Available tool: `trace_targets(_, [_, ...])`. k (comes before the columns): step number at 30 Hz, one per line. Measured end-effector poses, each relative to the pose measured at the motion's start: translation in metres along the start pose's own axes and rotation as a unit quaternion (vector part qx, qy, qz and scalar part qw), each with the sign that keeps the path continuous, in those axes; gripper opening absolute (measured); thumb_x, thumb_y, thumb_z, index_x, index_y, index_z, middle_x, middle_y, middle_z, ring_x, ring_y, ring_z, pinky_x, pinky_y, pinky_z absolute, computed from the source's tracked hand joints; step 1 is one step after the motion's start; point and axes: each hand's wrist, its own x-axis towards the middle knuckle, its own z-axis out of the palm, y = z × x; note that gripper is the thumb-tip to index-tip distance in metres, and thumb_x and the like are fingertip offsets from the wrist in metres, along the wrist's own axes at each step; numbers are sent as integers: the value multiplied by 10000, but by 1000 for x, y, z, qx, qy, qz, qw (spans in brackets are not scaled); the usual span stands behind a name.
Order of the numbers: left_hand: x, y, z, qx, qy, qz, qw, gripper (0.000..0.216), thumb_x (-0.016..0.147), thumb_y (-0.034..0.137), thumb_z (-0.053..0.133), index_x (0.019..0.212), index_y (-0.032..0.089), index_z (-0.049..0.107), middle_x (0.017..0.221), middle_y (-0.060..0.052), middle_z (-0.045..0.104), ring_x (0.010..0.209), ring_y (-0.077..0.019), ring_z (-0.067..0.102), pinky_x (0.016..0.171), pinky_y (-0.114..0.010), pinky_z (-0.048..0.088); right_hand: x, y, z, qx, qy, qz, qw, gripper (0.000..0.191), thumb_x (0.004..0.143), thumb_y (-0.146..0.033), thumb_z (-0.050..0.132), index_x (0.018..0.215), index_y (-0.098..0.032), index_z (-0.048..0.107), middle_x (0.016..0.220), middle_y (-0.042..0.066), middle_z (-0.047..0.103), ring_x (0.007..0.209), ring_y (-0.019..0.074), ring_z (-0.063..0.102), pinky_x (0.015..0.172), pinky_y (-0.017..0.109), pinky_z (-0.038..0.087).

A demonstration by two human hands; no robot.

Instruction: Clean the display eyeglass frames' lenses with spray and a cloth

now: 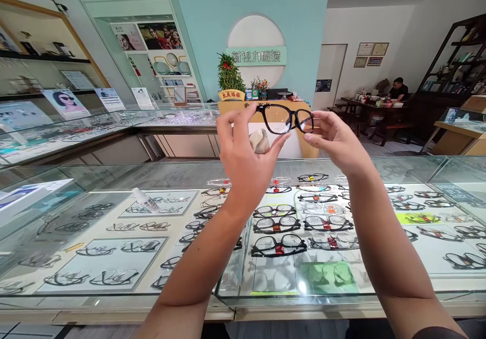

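A pair of black-framed eyeglasses [290, 121] is held up at eye height above the glass display counter. My left hand [246, 151] grips the frame at its left end, and a crumpled light-grey cloth [259, 141] is tucked in the palm. At the other end, my right hand [336, 139] has its thumb and fingers closed on the frame. Both lenses look clear. Below my left forearm, a white spray bottle [145, 200] lies or leans on the counter glass; which of the two I cannot tell.
The glass counter [228, 303] spans the front, with rows of eyeglasses [279, 246] inside. A second display case [182, 118] runs along the left and back. A reception desk [304, 149] with a potted plant [230, 73] stands ahead. One person [398, 90] sits at a table far right.
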Motion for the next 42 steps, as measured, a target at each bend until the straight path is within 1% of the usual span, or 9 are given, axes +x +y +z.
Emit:
trace_targets(5, [2,7,-4,-45,-34,-46,997,660,839,563,878,1394,323,614,1391,-141,563,1392,-373,564,1160,-577,525,2,2,-1,36,5,24,999,633,799,-549,895,1284,-286,586,1348,99,726,1288,281,696,1086,516,601])
trace_targets(9, [6,-8,1,-42,-53,-71,995,662,806,495,922,1367,304,626,1375,-129,611,1351,-365,608,1117,-549,541,-2,-1,2,-27,41,28,998,624,837,-566,859,1315,-293,564,1322,101,715,1231,284,705,1037,527,604])
trace_targets(12, [9,-28,7,-60,-86,-82,991,661,801,471,921,1366,289,629,1364,-109,680,1304,-343,659,1097,-527,561,-9,-9,10,-127,112,-13,986,611,882,-522,824,1372,-319,519,1368,104,663,1234,292,681,1013,524,597])
trace_targets(15, [11,-44,13,-106,-116,-109,982,641,801,467,918,1358,290,655,1379,-99,718,1295,-327,687,1126,-520,557,-15,-20,22,-226,170,-77,956,608,913,-496,790,1415,-319,497,1425,131,599,1279,331,627,1054,557,562])
trace_targets(20, [7,-49,21,-144,-125,-140,972,680,774,522,935,1351,276,674,1422,-112,714,1354,-342,669,1168,-527,538,-18,-25,32,-285,196,-146,927,608,955,-508,729,1464,-307,465,1453,152,560,1347,374,563,1099,614,515])
trace_targets(25, [2,-50,27,-147,-103,-147,973,718,777,596,920,1365,289,648,1399,-113,716,1372,-340,656,1158,-504,536,-16,-21,31,-291,194,-175,920,593,958,-446,740,1464,-321,458,1451,148,566,1339,371,574,1073,598,530])
trace_targets(33, [-4,-58,36,-137,-35,-87,986,779,790,628,899,1428,308,585,1443,-103,680,1376,-323,643,1162,-480,514,-16,-23,35,-274,194,-187,923,578,933,-296,762,1434,-310,474,1421,149,572,1301,359,619,1070,589,550])
trace_targets(38, [-5,-62,37,-132,-16,-58,989,777,819,609,887,1468,325,567,1477,-100,653,1408,-329,618,1182,-500,496,-16,-26,31,-229,190,-165,940,561,939,-412,791,1421,-310,523,1457,147,602,1324,344,627,1041,549,574])
trace_targets(42, [-2,-60,31,-106,14,-28,994,822,782,632,906,1464,318,572,1470,-105,643,1352,-341,636,1111,-508,546,-12,-24,21,-122,193,-106,968,353,1062,-510,606,1346,-302,636,1412,115,688,1296,282,675,1023,466,585])
